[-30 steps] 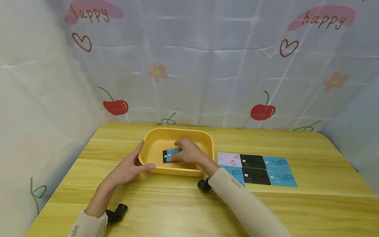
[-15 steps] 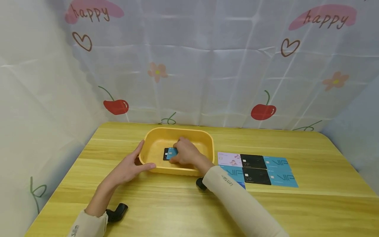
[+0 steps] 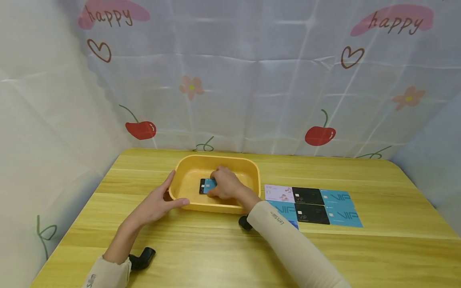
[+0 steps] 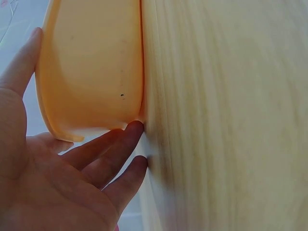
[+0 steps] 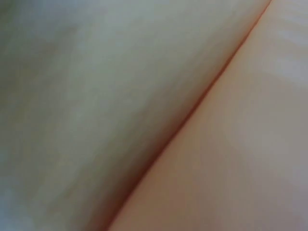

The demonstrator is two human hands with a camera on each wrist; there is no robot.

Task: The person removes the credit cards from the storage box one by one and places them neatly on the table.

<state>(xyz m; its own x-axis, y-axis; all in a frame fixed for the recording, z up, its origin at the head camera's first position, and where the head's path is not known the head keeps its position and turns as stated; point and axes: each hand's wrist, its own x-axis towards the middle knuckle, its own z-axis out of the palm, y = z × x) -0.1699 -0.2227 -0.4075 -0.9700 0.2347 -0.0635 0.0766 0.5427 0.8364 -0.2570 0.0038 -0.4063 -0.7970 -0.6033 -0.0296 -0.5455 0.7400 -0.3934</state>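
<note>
In the head view my left hand [image 3: 156, 202] touches the left end of a yellow plastic basin [image 3: 220, 207], thumb along the near rim. The left wrist view shows this hand's [image 4: 62, 178] spread, fairly straight fingers against the basin's outside wall [image 4: 96, 62]. My right hand [image 3: 227, 185] reaches into the basin and pinches a blue VIP card [image 3: 209, 186], its fingers covering the right part. A black card [image 3: 202, 186] sticks out from beneath it on the left. The right wrist view is filled by blurred surfaces close up.
Right of the basin, cards lie in two rows: a pink card [image 3: 278, 193], black cards [image 3: 308, 196] and blue cards [image 3: 336, 199]. A darker blue card [image 3: 293, 224] shows partly beside the right sleeve. Black wrist devices [image 3: 142, 259] are near both cuffs. A printed curtain hangs behind the table.
My right hand has closed in over the blue card, covering more of it. The blue and black cards have shifted very slightly. My left hand stays where it was on the basin.
</note>
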